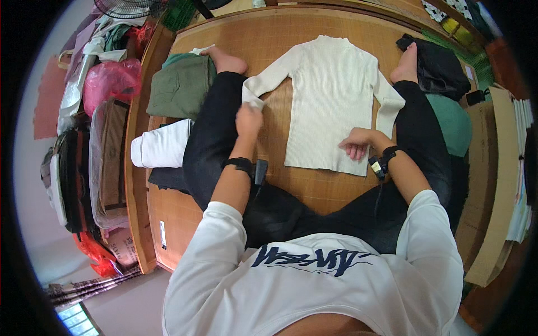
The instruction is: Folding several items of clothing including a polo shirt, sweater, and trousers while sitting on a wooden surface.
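A cream ribbed long-sleeved sweater [332,101] lies spread on the woven bamboo mat [269,25] between my legs, its collar away from me. My left hand [249,121] is closed on the cuff of the sleeve at the left, and that sleeve bends outward and down. Over the lower right part of the sweater body is my right hand [357,143], fingers curled and palm partly turned up; it does not appear to grip anything. The other sleeve bends downward beside my right leg.
Folded olive trousers [180,88] and a white folded garment [162,145] lie left of my leg. A black garment [441,67] and a green one [449,122] lie at the right, near an open cardboard box [496,180]. A wooden rail [141,168] edges the left.
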`<state>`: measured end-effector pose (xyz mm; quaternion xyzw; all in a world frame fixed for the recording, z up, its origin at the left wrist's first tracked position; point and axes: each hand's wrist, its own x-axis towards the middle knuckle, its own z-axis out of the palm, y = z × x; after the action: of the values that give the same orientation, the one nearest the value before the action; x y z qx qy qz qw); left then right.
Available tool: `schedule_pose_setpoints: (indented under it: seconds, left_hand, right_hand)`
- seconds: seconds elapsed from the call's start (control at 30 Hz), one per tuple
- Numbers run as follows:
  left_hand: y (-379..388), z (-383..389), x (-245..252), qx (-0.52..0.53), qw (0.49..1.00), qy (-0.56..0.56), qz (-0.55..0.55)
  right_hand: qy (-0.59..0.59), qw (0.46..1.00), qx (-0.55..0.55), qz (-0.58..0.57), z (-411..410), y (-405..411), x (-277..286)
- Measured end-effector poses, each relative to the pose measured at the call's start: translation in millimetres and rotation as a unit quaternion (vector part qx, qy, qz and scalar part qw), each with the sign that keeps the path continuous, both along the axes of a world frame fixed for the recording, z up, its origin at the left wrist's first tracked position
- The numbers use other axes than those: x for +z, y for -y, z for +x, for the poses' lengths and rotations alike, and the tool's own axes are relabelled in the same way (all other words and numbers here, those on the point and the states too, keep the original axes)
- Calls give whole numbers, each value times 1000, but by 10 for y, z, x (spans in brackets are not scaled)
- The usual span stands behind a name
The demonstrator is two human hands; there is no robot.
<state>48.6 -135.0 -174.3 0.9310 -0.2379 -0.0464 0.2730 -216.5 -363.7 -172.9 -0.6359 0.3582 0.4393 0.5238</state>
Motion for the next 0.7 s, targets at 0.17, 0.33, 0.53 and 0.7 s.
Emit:
schedule_pose_setpoints:
  seconds: [0.17, 0.33, 0.53, 0.7]
  left_hand:
    - [-183, 668, 536, 99, 955, 88, -266]
    - [-137, 858, 1067, 95, 956, -4, -278]
    - [307, 560, 1577, 18, 964, 106, -244]
    - [875, -113, 1974, -80, 957, 77, -267]
  right_hand:
    - [14, 1000, -1, 9, -30, -9, -82]
    - [8, 1000, -10, 4, -63, 18, -18]
    - [25, 1000, 5, 6, -68, 23, 24]
    - [53, 996, 17, 73, -124, 99, -12]
